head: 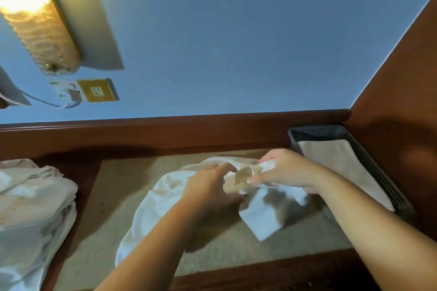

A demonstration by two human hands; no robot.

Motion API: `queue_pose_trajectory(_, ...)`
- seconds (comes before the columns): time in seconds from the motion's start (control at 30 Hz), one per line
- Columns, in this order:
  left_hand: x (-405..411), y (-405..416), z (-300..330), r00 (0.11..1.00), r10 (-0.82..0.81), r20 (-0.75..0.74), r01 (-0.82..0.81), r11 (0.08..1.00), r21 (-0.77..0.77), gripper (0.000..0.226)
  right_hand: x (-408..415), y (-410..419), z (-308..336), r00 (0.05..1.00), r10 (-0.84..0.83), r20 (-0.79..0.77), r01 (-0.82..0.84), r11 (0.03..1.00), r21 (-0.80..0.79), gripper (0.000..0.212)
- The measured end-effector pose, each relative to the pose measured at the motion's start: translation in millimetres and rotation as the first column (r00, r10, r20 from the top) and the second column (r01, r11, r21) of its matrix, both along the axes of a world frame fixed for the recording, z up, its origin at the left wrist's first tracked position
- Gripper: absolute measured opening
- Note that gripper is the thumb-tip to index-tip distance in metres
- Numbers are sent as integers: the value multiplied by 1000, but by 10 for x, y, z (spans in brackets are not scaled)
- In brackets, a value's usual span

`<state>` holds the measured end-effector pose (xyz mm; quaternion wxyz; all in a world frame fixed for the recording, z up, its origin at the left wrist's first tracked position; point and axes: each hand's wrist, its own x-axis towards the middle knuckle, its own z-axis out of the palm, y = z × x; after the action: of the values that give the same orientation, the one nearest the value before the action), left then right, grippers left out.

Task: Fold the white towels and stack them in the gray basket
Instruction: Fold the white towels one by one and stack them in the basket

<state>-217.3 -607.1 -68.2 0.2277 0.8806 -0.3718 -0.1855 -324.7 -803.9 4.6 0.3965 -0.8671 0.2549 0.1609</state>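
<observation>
A lit wall lamp with a ribbed, amber glass shade (35, 23) glows at the far left, fixed on a pale backplate (94, 19) against the plain blue wall (236, 38). Just below it sits a brass-framed wall socket (98, 90), with a white plug and cable (67, 97) to its left. A reddish-brown wooden desk (142, 134) runs left to right, its raised back rail touching the wall; a matching wooden side panel (397, 92) rises at the right. A beige inset surface (123, 186) fills the desk's middle.
</observation>
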Motion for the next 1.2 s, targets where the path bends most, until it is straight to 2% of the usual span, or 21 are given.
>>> queue_pose_trajectory(0.03, -54, -161, 15, 1000, -17, 8, 17, 1000, 11, 74, -20, -89, 119, 996, 85, -34, -89, 986, -138, 31)
queue_pose_trajectory(0.1, -185, -453, 29, 998, -39, 49, 38, 999, 24, 67, -59, -270, 338, 983, 158, -91, -180, 928, -327, 22)
queue_pose_trajectory(0.2, -332, -768, -23, 994, 11, 104, -5, 998, -58, 49, -136, -563, 620, 979, 184, -83, -202, 860, -470, 10)
queue_pose_trajectory(0.27, -381, -932, -47, 992, 73, 104, -61, 991, -116, 42, -210, -717, 818, 976, 217, -8, -192, 847, -496, 9)
queue_pose_trajectory(0.47, -400, -1197, 143, 975, 220, -26, -216, 921, -323, 31, -351, -1050, 1053, 951, 238, 195, -127, 881, -455, 3)
queue_pose_trajectory(0.53, -369, -1221, 264, 969, 248, 19, -224, 904, -363, 24, -377, -1151, 1092, 943, 231, 238, -104, 887, -450, 5)
queue_pose_trajectory(0.7, -198, -1175, 745, 924, 340, 177, -223, 852, -474, 17, -379, -1401, 1203, 905, 252, 342, -107, 914, -392, 40)
queue_pose_trajectory(0.8, -106, -1155, 1264, 900, 333, 281, -156, 849, -505, 21, -289, -1389, 1285, 913, 265, 311, -90, 872, -481, 30)
queue_pose_trajectory(0.87, -84, -1178, 1637, 881, 302, 366, -79, 854, -515, 27, -210, -1289, 1308, 929, 270, 253, -81, 815, -574, 69)
queue_pose_trajectory(0.9, -79, -1192, 1807, 869, 280, 407, -40, 862, -505, 30, -159, -1210, 1308, 932, 280, 229, -74, 768, -637, 82)
queue_pose_trajectory(0.93, -75, -1200, 1962, 860, 252, 445, -3, 873, -489, 31, -96, -1144, 1286, 929, 286, 236, -62, 746, -663, 80)
queue_pose_trajectory(1.03, -15, -1154, 2327, 824, 184, 536, 62, 911, -407, 31, 75, -1004, 1307, 859, 282, 427, -5, 839, -544, 26)
queue_pose_trajectory(1.1, 61, -1037, 2513, 795, 172, 581, 46, 939, -341, 32, 147, -994, 1363, 804, 226, 550, 46, 898, -437, 5)
queue_pose_trajectory(1.2, 213, -783, 2702, 735, 94, 671, 15, 988, -155, 45, 171, -1039, 1432, 736, 146, 662, 115, 936, -334, 11)
